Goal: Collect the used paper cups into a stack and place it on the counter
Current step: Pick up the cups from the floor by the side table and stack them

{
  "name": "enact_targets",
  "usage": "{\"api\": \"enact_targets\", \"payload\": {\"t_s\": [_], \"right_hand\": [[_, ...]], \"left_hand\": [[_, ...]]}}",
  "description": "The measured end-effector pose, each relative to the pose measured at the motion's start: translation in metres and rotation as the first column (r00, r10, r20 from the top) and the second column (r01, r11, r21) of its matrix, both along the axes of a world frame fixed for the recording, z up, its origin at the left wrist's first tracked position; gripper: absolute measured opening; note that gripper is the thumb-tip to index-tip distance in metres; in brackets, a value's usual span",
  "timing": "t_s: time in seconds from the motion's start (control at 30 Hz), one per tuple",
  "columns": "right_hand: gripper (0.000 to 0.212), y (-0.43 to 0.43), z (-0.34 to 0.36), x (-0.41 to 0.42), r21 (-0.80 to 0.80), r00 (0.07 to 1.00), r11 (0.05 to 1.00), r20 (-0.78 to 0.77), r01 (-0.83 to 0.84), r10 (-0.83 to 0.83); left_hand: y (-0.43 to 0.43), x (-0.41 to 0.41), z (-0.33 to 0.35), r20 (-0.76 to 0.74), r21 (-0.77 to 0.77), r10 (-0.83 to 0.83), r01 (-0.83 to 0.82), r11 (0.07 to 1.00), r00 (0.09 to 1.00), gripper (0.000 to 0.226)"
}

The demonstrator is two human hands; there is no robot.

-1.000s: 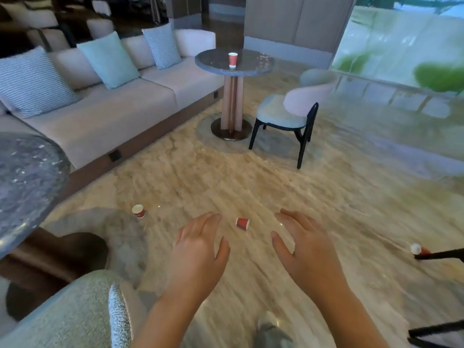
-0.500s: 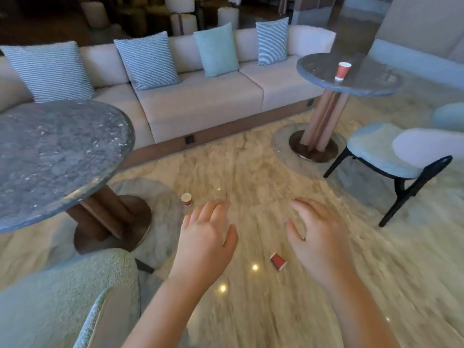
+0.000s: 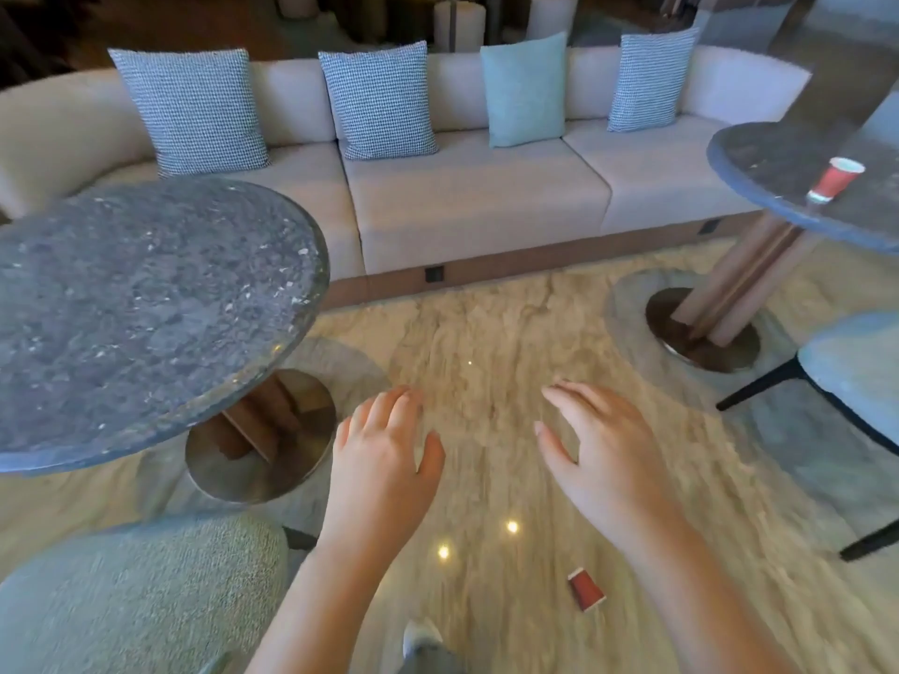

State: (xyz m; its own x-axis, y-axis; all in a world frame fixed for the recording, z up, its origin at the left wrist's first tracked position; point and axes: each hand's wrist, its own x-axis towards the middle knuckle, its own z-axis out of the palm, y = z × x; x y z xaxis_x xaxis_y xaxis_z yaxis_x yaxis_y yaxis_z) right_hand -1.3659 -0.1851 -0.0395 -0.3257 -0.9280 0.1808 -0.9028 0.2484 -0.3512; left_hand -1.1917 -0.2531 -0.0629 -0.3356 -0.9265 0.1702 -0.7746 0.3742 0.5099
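Note:
A red paper cup [image 3: 586, 588] lies on its side on the marble floor between my forearms, near the bottom of the view. A second red cup [image 3: 833, 179] stands upright on the round stone table [image 3: 778, 163] at the right. My left hand [image 3: 384, 459] and my right hand [image 3: 603, 454] hover over the floor, palms down with fingers spread, and neither holds anything. The cup that lay near the left table's base is hidden behind my left hand or out of sight.
A large round stone table [image 3: 146, 308] stands at the left on a metal base [image 3: 262, 440]. A long beige sofa [image 3: 467, 197] with several cushions runs along the back. A green upholstered chair [image 3: 136, 595] is at bottom left and a blue chair [image 3: 856, 377] at right.
The view has swung left and moved forward. The floor cup slid down between my arms, the cup near the left table's base left sight, and both hands stayed open and empty.

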Motion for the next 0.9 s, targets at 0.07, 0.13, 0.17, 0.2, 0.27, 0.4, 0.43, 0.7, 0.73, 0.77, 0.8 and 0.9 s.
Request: {"api": "enact_targets", "payload": {"t_s": [0.07, 0.13, 0.17, 0.2, 0.27, 0.4, 0.43, 0.7, 0.73, 0.77, 0.8, 0.9], "right_hand": [[0.033, -0.031, 0.003, 0.001, -0.008, 0.999, 0.999, -0.010, -0.040, 0.040], [0.033, -0.058, 0.000, 0.002, -0.009, 0.997, 0.997, 0.003, -0.078, 0.078], [0.033, -0.070, -0.003, 0.002, -0.001, 0.995, 0.995, 0.009, -0.099, 0.099], [0.034, -0.080, -0.006, 0.001, 0.013, 0.993, 0.993, 0.013, -0.120, 0.120], [0.034, -0.099, -0.013, 0.000, 0.036, 0.988, 0.988, 0.022, -0.153, 0.152], [0.032, -0.138, -0.027, -0.017, 0.026, 0.981, 0.981, 0.031, -0.192, 0.191], [0.032, -0.148, -0.031, -0.023, 0.019, 0.978, 0.978, 0.032, -0.206, 0.205], [0.034, -0.242, -0.072, -0.085, 0.040, 0.928, 0.928, 0.056, -0.371, 0.369], [0.034, -0.255, -0.078, -0.093, 0.034, 0.925, 0.925, 0.056, -0.377, 0.375], [0.034, -0.266, -0.084, -0.099, 0.028, 0.925, 0.925, 0.054, -0.379, 0.377], [0.035, -0.281, -0.096, -0.106, 0.031, 0.923, 0.923, 0.059, -0.383, 0.381], [0.034, -0.320, -0.135, -0.117, 0.048, 0.914, 0.915, 0.093, -0.401, 0.395]], "left_hand": [[-0.024, 0.000, 0.000, -0.025, -0.016, 0.029, -0.030, 0.999, 0.999, 0.034], [-0.043, -0.001, -0.002, -0.033, -0.025, 0.059, -0.060, 0.998, 0.998, 0.033], [-0.051, -0.001, -0.004, -0.032, -0.021, 0.077, -0.077, 0.997, 0.997, 0.034], [-0.058, -0.001, -0.006, -0.027, -0.014, 0.091, -0.091, 0.996, 0.996, 0.035], [-0.072, -0.001, -0.011, -0.017, -0.008, 0.108, -0.108, 0.994, 0.994, 0.037], [-0.101, -0.014, -0.024, 0.021, 0.002, 0.142, -0.142, 0.990, 0.990, 0.037], [-0.110, -0.020, -0.027, 0.024, -0.005, 0.149, -0.148, 0.989, 0.989, 0.038], [-0.186, -0.079, -0.052, 0.021, 0.006, 0.231, -0.231, 0.973, 0.973, 0.037], [-0.197, -0.085, -0.058, 0.020, 0.011, 0.237, -0.237, 0.971, 0.971, 0.038], [-0.206, -0.089, -0.063, 0.024, 0.014, 0.239, -0.239, 0.971, 0.971, 0.039], [-0.218, -0.095, -0.074, 0.030, 0.022, 0.244, -0.245, 0.969, 0.969, 0.039], [-0.252, -0.106, -0.111, 0.049, 0.069, 0.262, -0.265, 0.962, 0.964, 0.041]]}}
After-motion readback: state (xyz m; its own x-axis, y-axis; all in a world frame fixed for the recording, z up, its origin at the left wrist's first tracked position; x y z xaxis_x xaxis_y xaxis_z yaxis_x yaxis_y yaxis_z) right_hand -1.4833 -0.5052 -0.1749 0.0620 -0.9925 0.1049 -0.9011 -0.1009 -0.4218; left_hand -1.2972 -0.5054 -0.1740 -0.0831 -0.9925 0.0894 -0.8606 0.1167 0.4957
